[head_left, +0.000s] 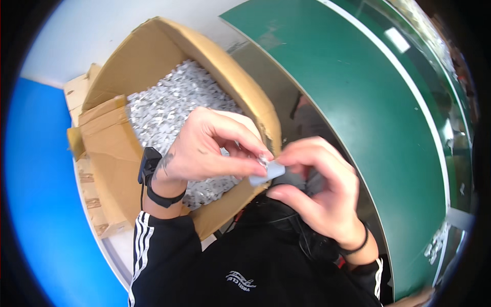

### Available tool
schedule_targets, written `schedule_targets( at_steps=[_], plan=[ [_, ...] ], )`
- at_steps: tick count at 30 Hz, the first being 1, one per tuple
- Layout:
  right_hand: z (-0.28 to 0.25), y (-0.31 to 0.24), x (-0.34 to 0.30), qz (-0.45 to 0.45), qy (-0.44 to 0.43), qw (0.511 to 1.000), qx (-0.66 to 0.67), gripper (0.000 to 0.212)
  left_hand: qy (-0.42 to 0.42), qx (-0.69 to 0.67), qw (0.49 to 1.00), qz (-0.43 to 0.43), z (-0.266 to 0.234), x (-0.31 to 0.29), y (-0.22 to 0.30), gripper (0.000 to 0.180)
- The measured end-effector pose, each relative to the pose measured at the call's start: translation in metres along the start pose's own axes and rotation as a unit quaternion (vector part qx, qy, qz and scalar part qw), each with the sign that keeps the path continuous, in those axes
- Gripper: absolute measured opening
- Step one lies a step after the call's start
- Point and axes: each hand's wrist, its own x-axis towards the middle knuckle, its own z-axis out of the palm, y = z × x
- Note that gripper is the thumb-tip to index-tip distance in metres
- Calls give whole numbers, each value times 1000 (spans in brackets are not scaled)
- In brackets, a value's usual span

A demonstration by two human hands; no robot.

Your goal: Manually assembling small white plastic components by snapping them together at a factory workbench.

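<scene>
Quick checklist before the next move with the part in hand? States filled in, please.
1. Part held: ok, left hand pinches it between thumb and index finger.
2. Right hand thumb clear of part: ok, visible gap.
3. Right index finger touching part: cannot tell, the two overlap in view.
4. Part's detail readable: not ok, blurred.
5. Carton open: ok, pieces visible inside.

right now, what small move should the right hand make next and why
Probably bring the thumb of the right hand up to steady the pale piece: the left hand seems to pinch it at its silvery part, while the right hand looks open, its thumb apparently below the piece.
</scene>
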Motion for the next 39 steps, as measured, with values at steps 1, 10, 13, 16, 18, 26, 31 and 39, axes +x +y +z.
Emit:
schedule_targets(
  at_steps=[1,10,13,16,18,26,31,39],
  plan=[
    [2,6,-7,31,-5,999,42,28,-9,-9,1000,11,7,6,3,20],
    [-10,5,-42,140,94,966,197,31,45,138,981,131,39,15,18,30],
    [-16,11,-53,89,129,972,177,25,23,139,980,138,57,10,14,52],
    [-15,3,-60,115,171,933,295,23,1,147,981,126,73,4,-8,50],
    [-18,9,-69,113,182,930,298,24,4,130,977,171,80,8,-17,44],
    [-31,7,-89,148,157,917,337,29,4,119,951,285,99,11,-23,34],
    [-42,10,-96,66,154,974,151,30,18,114,952,282,104,11,-24,37],
    [-43,14,-106,89,114,988,58,15,5,96,969,227,116,6,-26,32]
  ],
)
